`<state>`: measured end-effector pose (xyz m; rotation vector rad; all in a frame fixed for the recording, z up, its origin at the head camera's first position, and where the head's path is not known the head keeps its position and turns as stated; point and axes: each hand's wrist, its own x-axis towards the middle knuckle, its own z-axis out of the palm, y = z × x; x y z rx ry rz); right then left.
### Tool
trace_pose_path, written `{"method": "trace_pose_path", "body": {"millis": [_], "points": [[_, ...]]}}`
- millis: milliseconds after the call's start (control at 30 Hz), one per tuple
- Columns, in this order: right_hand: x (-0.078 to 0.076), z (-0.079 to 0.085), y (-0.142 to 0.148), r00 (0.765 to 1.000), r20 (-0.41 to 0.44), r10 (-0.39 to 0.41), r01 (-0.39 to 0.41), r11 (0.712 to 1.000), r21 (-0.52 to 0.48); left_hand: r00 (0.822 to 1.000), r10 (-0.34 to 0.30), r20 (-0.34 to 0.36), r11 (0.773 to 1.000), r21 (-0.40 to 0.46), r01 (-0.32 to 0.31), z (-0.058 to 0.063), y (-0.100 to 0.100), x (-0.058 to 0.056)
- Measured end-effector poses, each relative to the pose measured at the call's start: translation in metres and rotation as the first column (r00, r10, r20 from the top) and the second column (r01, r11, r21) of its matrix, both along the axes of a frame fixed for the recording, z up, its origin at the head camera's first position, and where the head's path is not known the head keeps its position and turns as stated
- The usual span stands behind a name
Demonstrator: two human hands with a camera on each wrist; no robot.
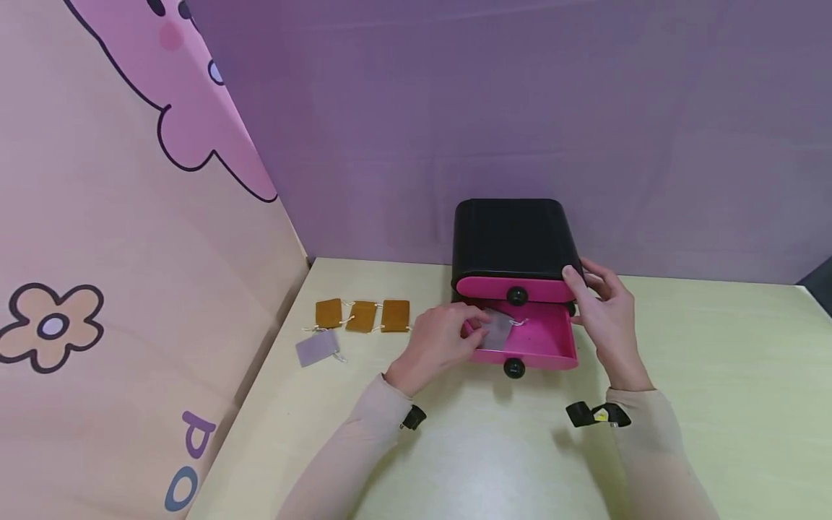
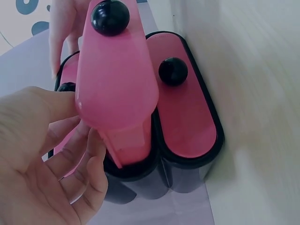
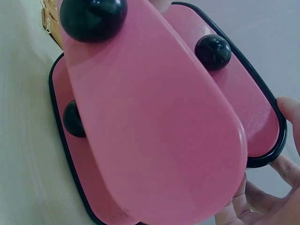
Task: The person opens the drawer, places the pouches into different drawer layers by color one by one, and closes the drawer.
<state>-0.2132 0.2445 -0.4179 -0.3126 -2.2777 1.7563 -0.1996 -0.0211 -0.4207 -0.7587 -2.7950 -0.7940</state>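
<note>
A black drawer cabinet (image 1: 516,238) with pink drawer fronts and round black knobs stands on the table against the purple backdrop. Its middle drawer (image 1: 546,336) is pulled out. Inside lies a grey drawstring pouch (image 1: 497,331) with a white cord. My left hand (image 1: 445,334) reaches over the drawer's left side, thumb and forefinger pinching the pouch's left edge. The wrist view has the drawer wall hiding that pouch from my left hand (image 2: 51,154). My right hand (image 1: 606,314) grips the cabinet's right side, thumb at the upper front corner, fingers behind.
Left of the cabinet, several brown pouches (image 1: 395,316) with white cords lie in a row. A lilac-grey pouch (image 1: 316,348) lies in front of them. The closed top drawer (image 1: 546,289) is above the open one, and the bottom drawer (image 2: 187,117) is closed too. A printed wall panel borders the table's left.
</note>
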Motion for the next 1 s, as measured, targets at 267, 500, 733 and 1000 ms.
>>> {"method": "trace_pose_path", "body": {"millis": [267,500,733,1000], "points": [[0.0,-0.001,0.003,1.0,0.01,-0.005,0.005,1.0,-0.014,1.0,0.01,-0.028,1.0,0.012,-0.01,-0.001,-0.015,0.008],[-0.001,0.0,0.003,1.0,0.013,-0.006,0.006,1.0,-0.013,1.0,0.02,-0.021,0.999,0.041,-0.019,-0.008,-0.031,0.011],[-0.002,-0.001,0.002,1.0,0.012,0.002,-0.002,1.0,-0.028,0.998,0.044,-0.042,0.999,0.021,-0.043,-0.011,-0.044,0.013],[-0.003,-0.001,0.001,1.0,0.01,0.004,-0.004,1.0,-0.018,0.995,0.093,-0.029,0.996,0.005,-0.093,-0.023,-0.061,0.016]]}}
